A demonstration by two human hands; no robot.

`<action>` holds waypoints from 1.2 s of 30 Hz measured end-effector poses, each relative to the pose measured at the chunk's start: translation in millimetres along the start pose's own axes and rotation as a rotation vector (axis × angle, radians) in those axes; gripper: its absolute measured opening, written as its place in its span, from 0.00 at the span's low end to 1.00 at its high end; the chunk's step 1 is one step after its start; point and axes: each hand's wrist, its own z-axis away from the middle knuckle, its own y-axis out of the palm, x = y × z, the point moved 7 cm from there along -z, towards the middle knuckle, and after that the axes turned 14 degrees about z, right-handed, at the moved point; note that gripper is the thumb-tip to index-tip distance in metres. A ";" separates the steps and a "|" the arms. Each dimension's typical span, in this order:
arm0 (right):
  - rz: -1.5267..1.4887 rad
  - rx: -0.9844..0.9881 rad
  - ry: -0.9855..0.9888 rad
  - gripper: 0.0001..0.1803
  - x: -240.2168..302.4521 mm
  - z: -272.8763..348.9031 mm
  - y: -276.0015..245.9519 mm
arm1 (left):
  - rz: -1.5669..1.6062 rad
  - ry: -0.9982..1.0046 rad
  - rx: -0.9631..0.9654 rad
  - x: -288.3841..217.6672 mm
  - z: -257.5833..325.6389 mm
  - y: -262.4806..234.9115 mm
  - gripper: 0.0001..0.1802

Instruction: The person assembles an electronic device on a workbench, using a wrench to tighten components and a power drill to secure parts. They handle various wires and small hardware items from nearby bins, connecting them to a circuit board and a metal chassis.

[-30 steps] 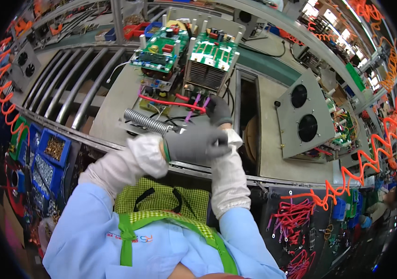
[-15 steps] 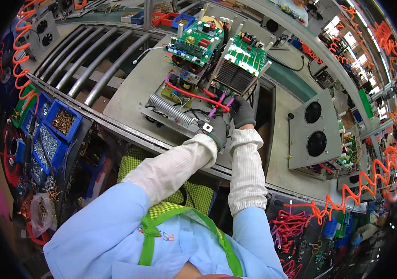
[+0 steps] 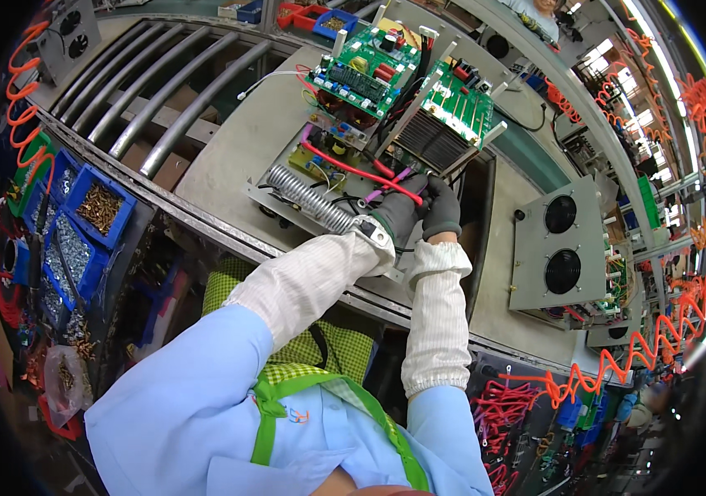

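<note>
Both my hands, in grey gloves, work close together at the near end of an open electronic unit on the bench. My left hand [image 3: 399,213] is closed on the end of a thick red cable [image 3: 353,168] that curves in from the left. Touching it, my right hand [image 3: 442,208] has its fingers bent and pressed together; what they hold is hidden. Purple-sleeved leads [image 3: 374,196] lie by my left fingers. Beyond stand two green circuit boards [image 3: 369,70], one [image 3: 460,103] above a dark finned heatsink [image 3: 435,139]. A coiled metal spring-like part [image 3: 310,198] lies left of my hands.
A grey unit with two fans [image 3: 562,240] stands to the right. Roller bars [image 3: 179,116] run at the left. Blue bins of brass screws [image 3: 100,207] and silver fasteners [image 3: 71,258] sit lower left. Red cables [image 3: 506,413] lie lower right, below an orange coiled hose [image 3: 642,343].
My left hand has moved up and right to the red cable's end, against my right hand. The cable end has shifted slightly, and the whole view has turned a little.
</note>
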 end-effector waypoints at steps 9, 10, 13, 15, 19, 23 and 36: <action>0.295 -0.098 -0.238 0.15 29.3 33.3 2.7 | -0.029 -0.055 -0.106 0.5 13.0 6.2 0.07; 0.202 -0.102 -0.089 0.16 26.8 44.8 -1.2 | -0.052 -0.073 -0.117 3.4 12.7 5.3 0.07; 0.631 -0.374 -0.609 0.16 44.7 64.3 -29.7 | 0.059 -0.017 -0.167 5.4 17.9 14.2 0.07; 0.827 -0.438 -0.727 0.14 54.5 89.4 -27.0 | -0.126 0.029 -0.083 -1.5 21.3 17.6 0.10; 1.245 -0.343 -0.895 0.15 53.6 103.8 -0.1 | -0.436 0.051 0.002 -5.7 16.7 7.5 0.15; 1.410 -0.311 -0.882 0.15 50.6 96.2 2.5 | -0.164 -0.101 -0.230 1.8 28.0 16.4 0.17; 1.426 -0.300 -1.120 0.08 62.1 99.9 14.9 | 0.124 -0.128 -0.194 4.7 30.3 22.2 0.12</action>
